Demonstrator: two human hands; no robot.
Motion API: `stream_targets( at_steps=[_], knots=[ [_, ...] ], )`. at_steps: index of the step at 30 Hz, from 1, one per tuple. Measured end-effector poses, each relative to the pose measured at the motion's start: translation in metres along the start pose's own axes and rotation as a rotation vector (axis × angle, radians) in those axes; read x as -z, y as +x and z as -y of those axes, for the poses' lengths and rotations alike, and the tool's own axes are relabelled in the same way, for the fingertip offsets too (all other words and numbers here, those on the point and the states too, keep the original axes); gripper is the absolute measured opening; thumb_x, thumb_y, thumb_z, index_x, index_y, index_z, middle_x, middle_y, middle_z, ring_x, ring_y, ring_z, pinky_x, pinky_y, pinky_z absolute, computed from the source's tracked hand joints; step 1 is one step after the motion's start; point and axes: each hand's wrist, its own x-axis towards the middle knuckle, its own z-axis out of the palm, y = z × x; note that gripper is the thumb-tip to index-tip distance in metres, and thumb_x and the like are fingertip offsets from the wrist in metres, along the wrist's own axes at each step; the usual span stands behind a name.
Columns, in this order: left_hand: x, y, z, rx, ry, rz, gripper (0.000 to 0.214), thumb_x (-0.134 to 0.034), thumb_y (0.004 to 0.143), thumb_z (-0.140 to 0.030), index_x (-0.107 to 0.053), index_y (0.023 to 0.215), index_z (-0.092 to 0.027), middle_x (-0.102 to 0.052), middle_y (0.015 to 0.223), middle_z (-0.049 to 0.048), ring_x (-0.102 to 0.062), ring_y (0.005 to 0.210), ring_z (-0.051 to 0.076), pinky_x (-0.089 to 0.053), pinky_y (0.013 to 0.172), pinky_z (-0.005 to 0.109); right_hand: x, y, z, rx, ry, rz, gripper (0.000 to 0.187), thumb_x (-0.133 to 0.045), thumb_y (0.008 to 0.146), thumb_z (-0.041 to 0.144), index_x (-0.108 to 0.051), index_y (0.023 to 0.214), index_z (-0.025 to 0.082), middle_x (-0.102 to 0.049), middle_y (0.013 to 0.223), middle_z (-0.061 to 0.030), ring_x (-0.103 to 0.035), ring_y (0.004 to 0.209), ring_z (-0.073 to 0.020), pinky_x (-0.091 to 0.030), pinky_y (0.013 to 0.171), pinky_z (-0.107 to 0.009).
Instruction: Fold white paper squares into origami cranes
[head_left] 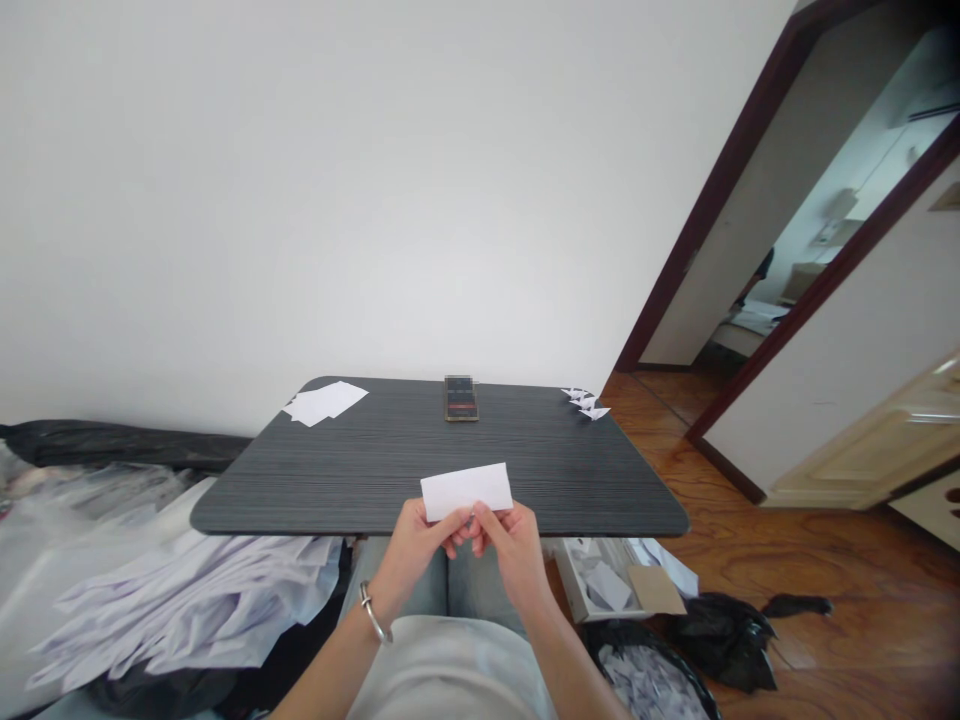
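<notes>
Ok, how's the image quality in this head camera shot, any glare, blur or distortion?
In the head view, light is soft and even, without harsh glare; the white paper keeps its edges, and the left hand and right hand show no clear blur. The door frame and dark tabletop look bent by wide-lens distortion; the top right corner darkens.

Paper [466, 491]: white, thin, smooth and matt.
Table top [375, 490]: dark grey, matt, with lots of fine lines.
Bangle [367, 611]: shiny metal.
Floor [840, 570]: brown wood, smooth and glossy.
Bag [720, 640]: black plastic, crinkly and a bit shiny.
Shirt [442, 670]: soft pale cloth.
Trousers [480, 585]: pale blue cloth.
</notes>
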Motion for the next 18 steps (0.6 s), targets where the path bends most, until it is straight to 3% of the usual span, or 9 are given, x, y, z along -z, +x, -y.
stream_targets(
  at_steps=[5,12,18],
  knots=[
    [-0.001,-0.001,0.0,-0.025,0.001,-0.023,0.027,-0.063,0.068,-0.033,-0.062,0.057,-0.009,-0.059,0.052,0.0028,-0.049,0.046,0.009,-0.038,0.041,0.017,0.0,-0.002,-0.001,-0.008,0.007,0.002,0.035,-0.06,0.071,0.042,-0.056,0.05,0.014,-0.052,0.04,0.0015,-0.043,0.034,-0.0076,-0.036,0.036,-0.019],
    [0.0,0.0,0.004,-0.018,0.026,-0.159,0.024,-0.068,0.063,-0.031,-0.063,0.058,-0.009,-0.06,0.049,0.0028,-0.05,0.042,0.01,-0.039,0.039,0.019,0.004,-0.001,-0.002,0.012,0.065,-0.048,0.039,-0.054,0.076,0.044,-0.057,0.052,0.014,-0.054,0.045,0.0002,-0.045,0.036,-0.008,-0.036,0.037,-0.019],
    [0.003,0.002,0.007,0.001,0.003,-0.14,0.024,-0.066,0.065,-0.033,-0.064,0.061,-0.009,-0.064,0.054,0.0047,-0.053,0.045,0.011,-0.042,0.042,0.02,0.013,0.002,-0.003,0.045,0.073,-0.09,0.039,-0.053,0.076,0.045,-0.058,0.054,0.014,-0.055,0.047,0.0,-0.047,0.037,-0.0086,-0.037,0.038,-0.02]
  ],
)
